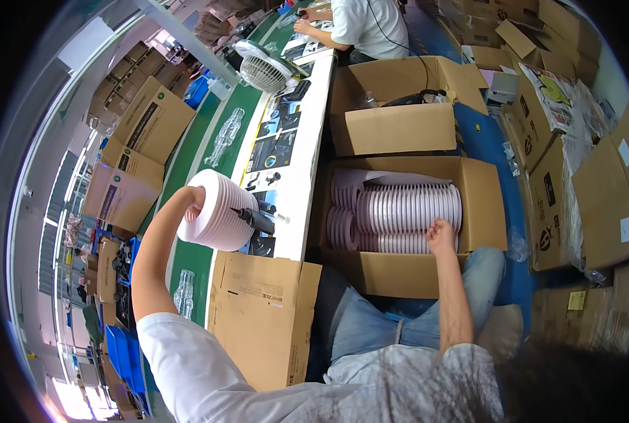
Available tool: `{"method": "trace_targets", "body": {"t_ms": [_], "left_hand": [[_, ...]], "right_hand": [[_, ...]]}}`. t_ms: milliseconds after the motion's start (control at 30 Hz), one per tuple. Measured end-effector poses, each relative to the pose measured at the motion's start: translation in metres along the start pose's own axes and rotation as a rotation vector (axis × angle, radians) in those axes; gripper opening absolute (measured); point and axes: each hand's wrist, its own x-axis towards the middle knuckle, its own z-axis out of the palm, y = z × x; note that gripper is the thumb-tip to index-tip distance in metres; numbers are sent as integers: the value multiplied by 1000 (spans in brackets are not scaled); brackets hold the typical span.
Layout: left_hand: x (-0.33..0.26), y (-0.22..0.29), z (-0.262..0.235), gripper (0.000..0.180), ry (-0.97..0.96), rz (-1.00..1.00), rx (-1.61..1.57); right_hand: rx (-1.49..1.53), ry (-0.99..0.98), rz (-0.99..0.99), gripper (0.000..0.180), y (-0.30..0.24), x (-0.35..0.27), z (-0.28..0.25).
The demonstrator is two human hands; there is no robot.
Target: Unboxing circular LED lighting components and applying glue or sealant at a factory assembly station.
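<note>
At the white bench's near end, a stack of white plastic rings [219, 215] lies tilted on its side. My left hand [196, 202] grips it at its left end, some fingers tucked inside the opening. Right against the stack sits a dark cylindrical device [255, 220] with a pale tip. My right hand [439, 236] is over the right end of long rows of similar white rings [406, 211] in an open cardboard box [378, 271]. Its fingers are curled, and what they hold, if anything, is hidden.
A green conveyor [212, 151] carries clear plastic trays beside the bench [297, 180]. A white fan [264, 70] stands farther along, near a seated co-worker [371, 32]. Another open carton [399, 130] lies beyond the ring box. Cartons [561, 204] are piled at right.
</note>
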Motion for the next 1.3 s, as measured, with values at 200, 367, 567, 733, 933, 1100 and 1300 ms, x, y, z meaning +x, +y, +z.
{"method": "trace_targets", "body": {"t_ms": [200, 367, 567, 733, 933, 1100, 1300], "left_hand": [[-4, 19, -11, 44, -23, 21, 12], [-20, 34, -18, 43, -35, 37, 13], [-44, 54, -17, 43, -56, 60, 9], [-63, 66, -16, 43, -74, 74, 3], [-85, 63, -2, 42, -99, 79, -53], [-100, 55, 8, 42, -111, 85, -108], [-139, -17, -29, 34, -41, 271, -330]], "right_hand": [[-16, 44, 2, 17, -3, -3, 3], [-1, 45, -7, 16, -5, -5, 3], [-7, 52, -3, 16, -5, -1, 3], [-6, 56, 16, 15, -1, 0, 2], [-2, 76, 33, 15, -3, -1, -1], [-4, 111, 57, 17, -1, 5, -2], [-25, 42, 66, 16, 11, 4, 2]]}}
